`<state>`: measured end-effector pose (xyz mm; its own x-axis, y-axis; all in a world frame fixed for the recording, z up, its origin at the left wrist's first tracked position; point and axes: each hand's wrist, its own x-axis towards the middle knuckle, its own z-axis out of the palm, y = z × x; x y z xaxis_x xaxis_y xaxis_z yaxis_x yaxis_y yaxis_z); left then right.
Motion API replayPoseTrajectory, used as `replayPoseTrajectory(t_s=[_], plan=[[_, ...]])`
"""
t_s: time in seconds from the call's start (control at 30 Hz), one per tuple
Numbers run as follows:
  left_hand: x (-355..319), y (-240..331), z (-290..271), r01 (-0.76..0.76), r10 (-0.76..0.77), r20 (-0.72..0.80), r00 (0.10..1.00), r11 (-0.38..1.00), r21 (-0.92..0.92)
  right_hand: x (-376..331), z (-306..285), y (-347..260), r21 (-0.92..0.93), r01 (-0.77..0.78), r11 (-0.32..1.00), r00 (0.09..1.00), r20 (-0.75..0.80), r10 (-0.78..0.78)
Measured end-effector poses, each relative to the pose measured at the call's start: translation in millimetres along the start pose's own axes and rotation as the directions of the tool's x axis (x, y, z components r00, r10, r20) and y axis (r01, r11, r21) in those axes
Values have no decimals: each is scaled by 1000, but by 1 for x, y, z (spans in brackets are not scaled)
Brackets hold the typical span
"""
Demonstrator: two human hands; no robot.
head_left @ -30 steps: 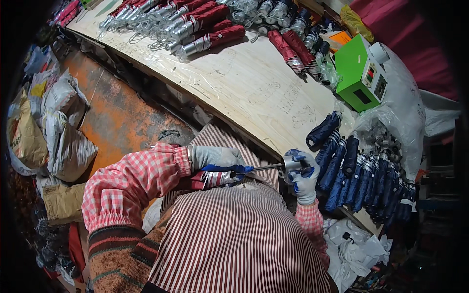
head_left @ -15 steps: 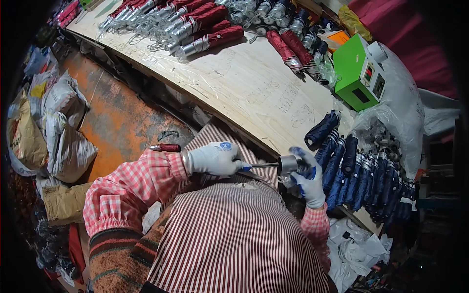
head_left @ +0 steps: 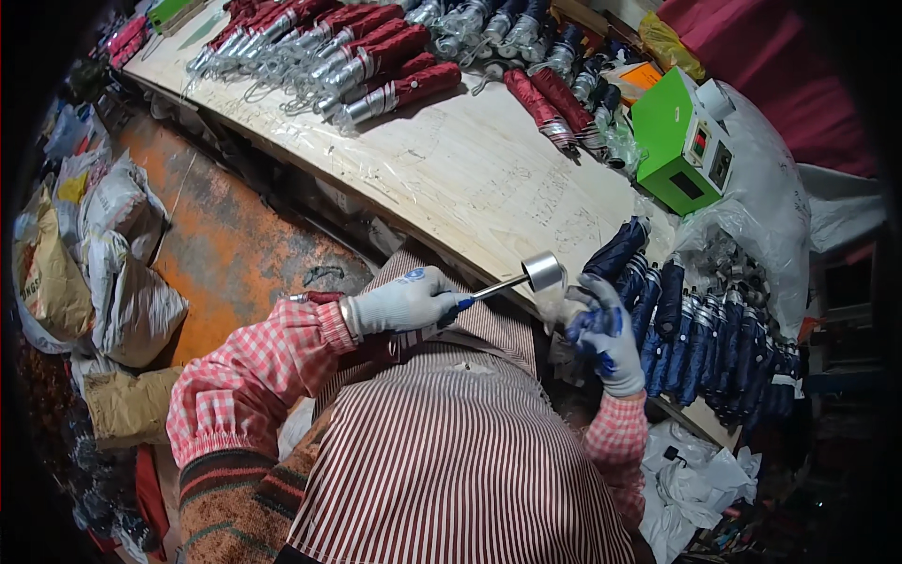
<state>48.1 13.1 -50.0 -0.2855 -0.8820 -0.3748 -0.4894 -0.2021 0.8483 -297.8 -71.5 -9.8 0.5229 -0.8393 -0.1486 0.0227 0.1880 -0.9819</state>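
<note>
My left hand (head_left: pixel 396 306), in a white glove with blue on it, is closed around a folding umbrella. The umbrella's thin metal shaft (head_left: pixel 500 288) extends right, tilted slightly up, to a wide silver cylindrical handle (head_left: pixel 539 272). A bit of dark red umbrella cloth (head_left: pixel 324 297) shows behind the left wrist. My right hand (head_left: pixel 606 336), in a white glove with blue-coated fingers, sits just below and right of the handle with fingers curled. Something whitish and translucent lies between the handle and these fingers, too blurred to name.
A pale wooden table (head_left: pixel 507 179) bears red folding umbrellas (head_left: pixel 404 86) at the back and a green box device (head_left: pixel 672 141) at right. Navy umbrellas (head_left: pixel 700 343) lie along its right side. White sacks (head_left: pixel 136 301) and a brown carton (head_left: pixel 132 406) are on the left.
The umbrella's handle end has swung upward, tilting the shaft. My right hand has moved down and right, off the handle's side. My left hand keeps its grip.
</note>
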Motion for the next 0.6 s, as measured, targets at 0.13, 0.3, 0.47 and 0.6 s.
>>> replayPoseTrajectory(t_s=[0.13,0.3,0.47,0.6], plan=[[10,4,-14,-48,56,27,998,972,-232,21,-50,-16,-261,210,942,952,-164,-258],[26,1,-17,-179,192,-22,981,865,-468,55,-52,-45,-869,294,398,756,-44,-653],[24,15,-25,-190,217,-25,976,786,-588,47,-11,-28,-146,126,981,992,-12,-129],[27,27,-20,-168,197,-10,980,806,-568,54,-10,0,131,-3,991,983,-181,27]])
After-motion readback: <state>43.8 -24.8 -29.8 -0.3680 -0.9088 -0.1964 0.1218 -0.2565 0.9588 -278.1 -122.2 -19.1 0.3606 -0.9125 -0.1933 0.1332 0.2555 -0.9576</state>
